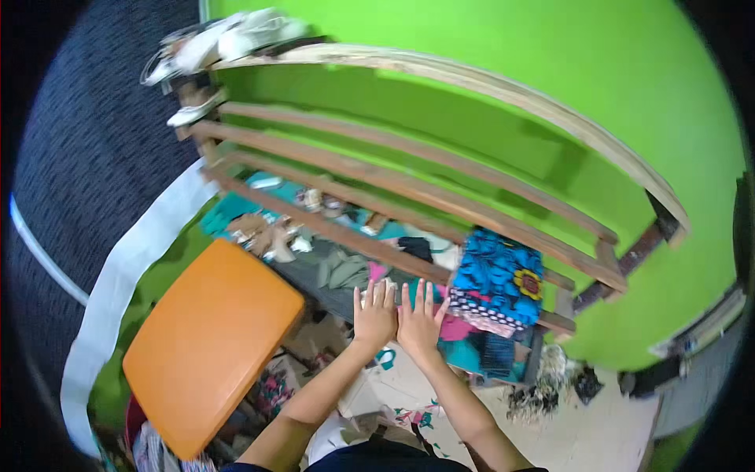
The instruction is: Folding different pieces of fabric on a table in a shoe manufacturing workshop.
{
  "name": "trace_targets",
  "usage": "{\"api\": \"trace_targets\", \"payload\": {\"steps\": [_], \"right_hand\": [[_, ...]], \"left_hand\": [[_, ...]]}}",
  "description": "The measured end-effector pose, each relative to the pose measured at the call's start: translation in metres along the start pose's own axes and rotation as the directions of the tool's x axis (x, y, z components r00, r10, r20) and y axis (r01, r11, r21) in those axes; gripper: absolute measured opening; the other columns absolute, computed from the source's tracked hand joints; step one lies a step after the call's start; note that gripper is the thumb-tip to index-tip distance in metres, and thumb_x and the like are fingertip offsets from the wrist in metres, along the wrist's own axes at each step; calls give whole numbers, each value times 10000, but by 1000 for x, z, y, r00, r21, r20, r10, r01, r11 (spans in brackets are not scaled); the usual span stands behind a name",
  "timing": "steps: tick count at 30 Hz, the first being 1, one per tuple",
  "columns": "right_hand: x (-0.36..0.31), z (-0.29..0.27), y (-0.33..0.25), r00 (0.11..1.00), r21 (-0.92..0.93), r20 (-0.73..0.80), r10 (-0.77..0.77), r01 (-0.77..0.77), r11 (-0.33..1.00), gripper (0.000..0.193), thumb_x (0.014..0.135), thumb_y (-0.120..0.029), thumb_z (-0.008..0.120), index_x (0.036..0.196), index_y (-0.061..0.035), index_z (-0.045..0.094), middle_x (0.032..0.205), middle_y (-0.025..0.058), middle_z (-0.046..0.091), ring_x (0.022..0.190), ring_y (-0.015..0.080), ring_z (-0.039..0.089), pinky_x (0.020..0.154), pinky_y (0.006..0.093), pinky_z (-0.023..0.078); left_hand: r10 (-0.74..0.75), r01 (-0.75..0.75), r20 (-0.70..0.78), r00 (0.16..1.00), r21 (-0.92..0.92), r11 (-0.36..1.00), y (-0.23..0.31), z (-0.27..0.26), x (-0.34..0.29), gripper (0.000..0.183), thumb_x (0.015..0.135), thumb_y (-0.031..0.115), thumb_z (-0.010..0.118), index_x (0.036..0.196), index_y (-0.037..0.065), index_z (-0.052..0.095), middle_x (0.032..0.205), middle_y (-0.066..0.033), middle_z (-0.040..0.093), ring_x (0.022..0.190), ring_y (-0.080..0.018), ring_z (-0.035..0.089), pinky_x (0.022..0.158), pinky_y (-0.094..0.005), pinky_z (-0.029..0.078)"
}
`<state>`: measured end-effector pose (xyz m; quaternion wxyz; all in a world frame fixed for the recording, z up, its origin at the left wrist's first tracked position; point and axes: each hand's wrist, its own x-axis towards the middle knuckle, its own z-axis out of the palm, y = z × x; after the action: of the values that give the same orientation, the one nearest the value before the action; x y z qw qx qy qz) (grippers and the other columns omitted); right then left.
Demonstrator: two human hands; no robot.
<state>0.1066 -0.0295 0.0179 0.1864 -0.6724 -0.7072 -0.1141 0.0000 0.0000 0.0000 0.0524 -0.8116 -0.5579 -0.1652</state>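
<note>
My left hand and my right hand reach out in front of me, side by side with the thumbs close together. Both show their backs, with fingers stretched out and nothing in them. Just to the right of my right hand, folded cloth, blue and black with a yellow-and-red flower, lies on the wooden rack. Beneath the blue cloth is a checked black-and-white edge. Beyond my fingertips, a grey-green cloth and pink and teal pieces lie on the low shelf; whether my fingers touch anything there I cannot tell.
An orange tabletop or seat stands at the left. White shoes sit on the rack's top left end. Cloth scraps lie heaped on the floor at the right. Behind the rack rises a green wall; a dark textured surface fills the far left.
</note>
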Motion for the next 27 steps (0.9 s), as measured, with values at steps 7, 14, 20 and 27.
{"api": "trace_targets", "payload": {"steps": [7, 14, 20, 27], "right_hand": [[-8, 44, -160, 889, 232, 108, -445, 413, 881, 470, 864, -279, 393, 1302, -111, 353, 1360, 170, 289, 1295, 302, 186, 1004, 583, 61], [-75, 76, -326, 608, 449, 104, -787, 678, 582, 471, 866, -315, 376, 1286, -100, 379, 1345, 181, 308, 1287, 309, 207, 1003, 588, 58], [-168, 79, -445, 241, 577, 41, -970, 786, 220, 466, 873, -324, 348, 1288, -114, 377, 1325, 182, 341, 1267, 333, 248, 980, 612, 106], [-253, 64, -542, -204, 630, -167, -965, 731, -264, 442, 859, -304, 394, 1244, -91, 418, 1296, 182, 377, 1232, 336, 313, 935, 618, 218]], "left_hand": [[-423, 427, -61, 904, 77, 901, -136, -32, -110, 458, 810, 286, 431, 1215, 72, 461, 1302, -135, 397, 1248, -299, 300, 1028, -510, 128], [-810, 808, -53, 584, 132, 574, -235, -58, -267, 476, 817, 296, 419, 1242, 83, 437, 1311, -143, 385, 1252, -293, 298, 1029, -513, 119], [-864, 931, -351, 360, 190, 311, -263, -88, -407, 515, 753, 282, 503, 1243, 137, 445, 1296, -165, 389, 1179, -336, 376, 992, -518, 216], [-901, 980, -429, -60, 146, -134, -262, -108, -518, 523, 766, 282, 488, 1259, 120, 424, 1281, -190, 395, 1184, -330, 372, 989, -508, 226]]}}
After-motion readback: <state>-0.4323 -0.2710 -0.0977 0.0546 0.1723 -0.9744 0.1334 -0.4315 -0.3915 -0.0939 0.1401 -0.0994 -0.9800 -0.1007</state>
